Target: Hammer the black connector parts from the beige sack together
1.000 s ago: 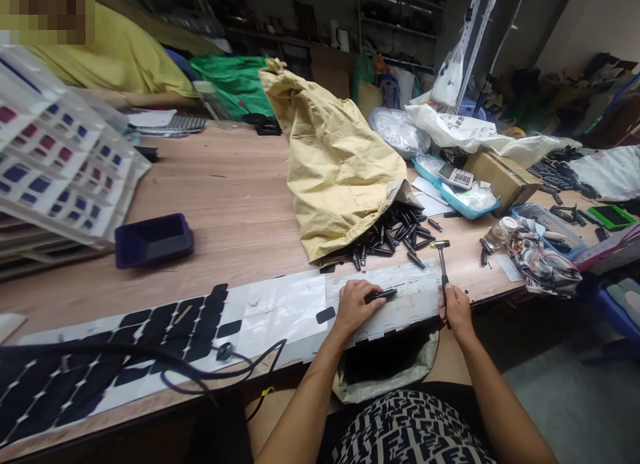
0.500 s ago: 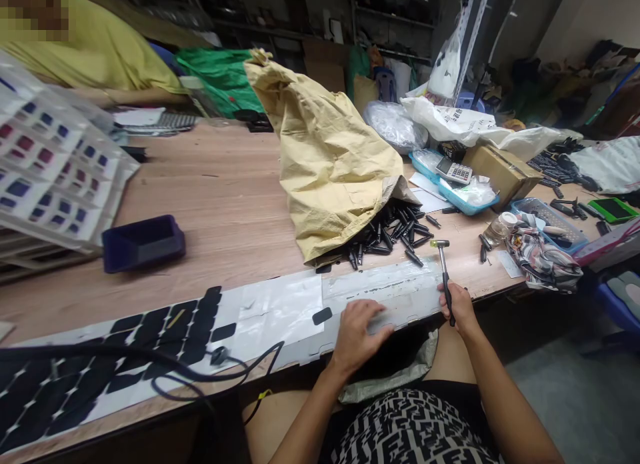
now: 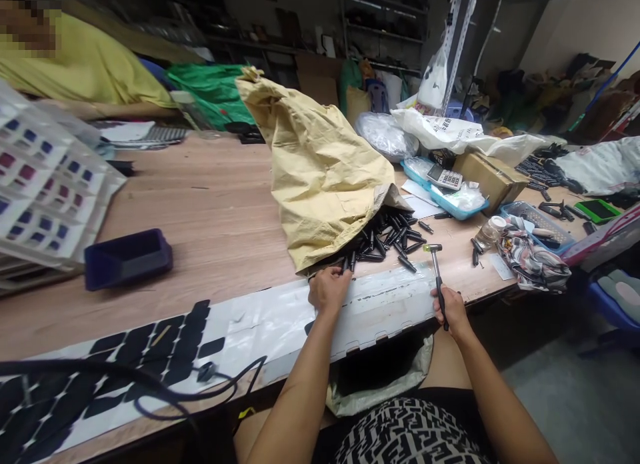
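My left hand [image 3: 329,288] reaches to the near edge of a pile of black tapered tube-like parts [image 3: 390,236]. Its fingers close around one part at the pile's left end; the fingertips are partly hidden. The pile spills from the mouth of a yellow woven sack [image 3: 325,171]. My right hand [image 3: 453,311] is closed on the black handle of a small hammer [image 3: 439,277], held upright with its head above the table's front edge. Below my hands, a pale strip [image 3: 385,304] runs along the front edge. An open bag [image 3: 345,399] hangs beneath it at my lap.
At left stand a dark blue tray [image 3: 127,259] and a white basket [image 3: 40,184]. Black pads [image 3: 135,344] and a cable [image 3: 100,369] lie front left. A calculator [image 3: 445,178], a carton [image 3: 490,177] and a cloth [image 3: 533,261] are at right. A person in yellow [image 3: 95,64] sits opposite.
My left hand has moved forward from above the pale strip to the pile, its fingers closing at a black part. The right hand keeps the hammer in much the same place. The view has shifted slightly.
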`<state>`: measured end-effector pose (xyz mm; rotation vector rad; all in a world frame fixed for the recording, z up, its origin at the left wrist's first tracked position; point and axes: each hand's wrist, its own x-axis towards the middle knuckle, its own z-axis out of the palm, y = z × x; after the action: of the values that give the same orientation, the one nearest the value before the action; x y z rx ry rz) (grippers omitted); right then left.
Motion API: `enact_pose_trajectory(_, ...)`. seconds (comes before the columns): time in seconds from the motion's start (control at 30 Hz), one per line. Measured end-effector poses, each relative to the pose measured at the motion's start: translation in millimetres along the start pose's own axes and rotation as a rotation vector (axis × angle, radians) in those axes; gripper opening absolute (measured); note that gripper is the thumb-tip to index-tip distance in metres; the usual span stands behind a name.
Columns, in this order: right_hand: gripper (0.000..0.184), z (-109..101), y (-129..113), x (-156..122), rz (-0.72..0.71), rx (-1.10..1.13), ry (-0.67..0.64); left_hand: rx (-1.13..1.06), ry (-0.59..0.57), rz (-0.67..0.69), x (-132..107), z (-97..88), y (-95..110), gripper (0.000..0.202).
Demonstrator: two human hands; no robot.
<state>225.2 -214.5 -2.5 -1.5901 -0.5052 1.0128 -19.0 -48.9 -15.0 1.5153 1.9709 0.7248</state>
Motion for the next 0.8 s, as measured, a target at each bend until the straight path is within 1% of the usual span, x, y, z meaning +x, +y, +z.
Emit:
enact_pose_trajectory(0.07, 0.035, 0, 1, 0, -0.001, 0.002, 0.002, -0.062, 0.003, 0.057, -7, -5.4, -8, 0.025)
enact_pose_trajectory(0.13, 0.036, 0, 2, 0, -0.001, 0.003, 0.006, -0.146, -0.032, 0.146, -16, -9.2, -19, 0.027)
enact_pose_trajectory(0.17, 0.036, 0, 2, 0, -0.002, 0.002, 0.009, -0.189, -0.073, 0.195, -22, -9.8, -25, 0.028)
enact_pose_trajectory(0.23, 0.037, 1, 2, -1, -0.010, 0.005, 0.012, -0.251, -0.194, 0.314, -34, -8.0, -34, 0.030)
enact_pose_trajectory(0.3, 0.037, 1, 2, -2, -0.015, 0.011, 0.012, -0.260, -0.289, 0.466, -46, -2.8, -40, 0.029)
enact_pose_trajectory(0.37, 0.037, 1, 1, -2, -0.017, 0.014, 0.011, -0.216, -0.310, 0.625, -54, 3.5, -42, 0.025)
enact_pose_trajectory(0.43, 0.039, 2, 1, -3, -0.017, 0.010, 0.014, -0.153, -0.284, 0.729, -58, 8.6, -40, 0.023)
enact_pose_trajectory(0.5, 0.041, 2, 1, -5, -0.029, -0.004, 0.022, -0.100, -0.263, 0.772, -59, 11.4, -39, 0.025)
enact_pose_trajectory(0.63, 0.044, 4, 3, -21, -0.119, -0.131, 0.035, -0.050, -0.270, 0.766, -56, 12.7, -37, 0.026)
enact_pose_trajectory(0.7, 0.043, 5, 4, -34, -0.194, -0.253, 0.011, -0.057, -0.288, 0.743, -54, 13.4, -38, 0.025)
enact_pose_trajectory(0.8, 0.042, 4, 4, -54, -0.347, -0.511, -0.026, -0.070, -0.318, 0.712, -52, 14.8, -40, 0.025)
